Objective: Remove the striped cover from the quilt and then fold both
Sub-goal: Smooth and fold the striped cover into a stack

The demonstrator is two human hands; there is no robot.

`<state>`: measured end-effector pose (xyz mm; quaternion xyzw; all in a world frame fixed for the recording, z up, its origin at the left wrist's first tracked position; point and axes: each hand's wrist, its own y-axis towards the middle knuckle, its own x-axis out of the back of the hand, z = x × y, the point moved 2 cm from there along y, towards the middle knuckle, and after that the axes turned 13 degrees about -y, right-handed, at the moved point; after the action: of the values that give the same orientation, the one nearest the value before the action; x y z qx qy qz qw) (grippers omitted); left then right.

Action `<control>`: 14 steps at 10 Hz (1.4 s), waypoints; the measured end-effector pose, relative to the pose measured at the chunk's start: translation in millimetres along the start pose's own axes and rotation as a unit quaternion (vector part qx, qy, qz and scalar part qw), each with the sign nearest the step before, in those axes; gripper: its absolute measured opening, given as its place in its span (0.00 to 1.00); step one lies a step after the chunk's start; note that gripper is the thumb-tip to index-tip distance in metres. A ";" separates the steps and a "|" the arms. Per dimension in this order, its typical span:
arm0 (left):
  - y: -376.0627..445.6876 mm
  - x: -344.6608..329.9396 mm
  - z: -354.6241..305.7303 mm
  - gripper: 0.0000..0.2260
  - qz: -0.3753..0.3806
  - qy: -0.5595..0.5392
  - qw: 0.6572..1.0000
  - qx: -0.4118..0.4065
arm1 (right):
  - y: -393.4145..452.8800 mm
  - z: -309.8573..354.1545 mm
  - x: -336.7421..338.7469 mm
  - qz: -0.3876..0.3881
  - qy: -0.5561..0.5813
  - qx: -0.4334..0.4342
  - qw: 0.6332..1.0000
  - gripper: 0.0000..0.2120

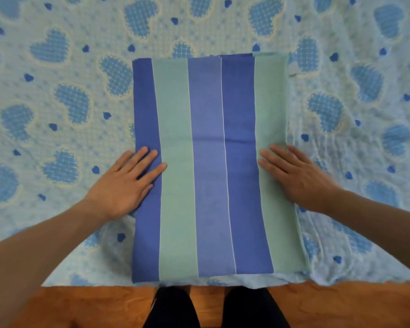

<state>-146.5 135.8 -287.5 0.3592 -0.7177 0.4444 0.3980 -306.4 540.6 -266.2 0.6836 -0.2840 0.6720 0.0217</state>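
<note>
The striped cover [208,166], in blue and pale green bands with a thin white line, lies folded into a long rectangle on the bed, its stripes running away from me. My left hand [125,183] rests flat on its left edge with fingers straight. My right hand [296,176] lies flat on its right edge, fingers straight too. The quilt itself is not distinguishable in this view.
The bed is covered by a light blue sheet with blue hearts [64,102] that spreads all around the cover. Its near edge hangs over an orange-brown floor [92,306]. My legs in dark trousers [213,308] stand at the bed's edge.
</note>
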 end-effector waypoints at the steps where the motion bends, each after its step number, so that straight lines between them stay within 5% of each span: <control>1: -8.0 3.2 3.3 0.34 0.055 0.002 0.990 -0.128 | -13.7 -11.5 1.0 0.049 0.008 0.070 0.996 0.41; 2: -4.4 0.7 7.6 0.37 0.101 -0.034 0.984 -0.145 | -13.5 -16.3 -5.7 0.100 0.004 0.087 0.991 0.48; 4: 1.8 -7.1 -3.5 0.44 0.103 -0.029 0.984 -0.144 | -19.0 10.5 -15.7 0.022 0.004 0.026 0.999 0.36; 5: 2.4 -10.7 -6.7 0.47 0.117 -0.020 0.980 -0.157 | -28.7 15.1 -17.7 -0.046 0.020 0.071 0.996 0.30; 6: -1.8 1.8 -1.0 0.37 0.122 -0.056 0.969 -0.207 | -25.9 11.3 -7.2 -0.068 0.137 0.099 0.983 0.26; 7: 26.1 36.5 0.9 0.20 0.038 -0.268 0.963 -0.003 | -7.5 -20.2 -34.7 0.004 0.272 -0.151 0.950 0.16; 8: 54.9 59.3 14.9 0.12 -0.039 -0.644 0.597 0.477 | 30.2 -72.4 -50.5 0.137 0.443 -0.400 0.790 0.14; 9: 68.1 63.0 27.0 0.17 -0.011 -0.771 0.474 0.425 | 78.0 -73.4 9.3 0.154 0.498 -0.430 0.737 0.25; 11: 63.7 70.7 23.7 0.19 -0.045 -0.825 0.422 0.374 | 62.5 -46.1 35.6 0.127 0.475 -0.502 0.711 0.30; 12: 77.1 85.4 31.4 0.17 -0.101 -0.836 0.395 0.367 | 73.6 -54.8 58.1 0.075 0.444 -0.495 0.743 0.22; 14: 107.5 99.3 42.6 0.14 -0.161 -0.812 0.430 0.359 | 126.3 -79.8 79.4 -0.065 0.577 -0.519 0.627 0.21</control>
<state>-292.9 117.6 -249.2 0.7742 -0.4142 0.0930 -0.4695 -436.6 439.1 -229.1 0.0475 -0.4701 0.6669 0.5762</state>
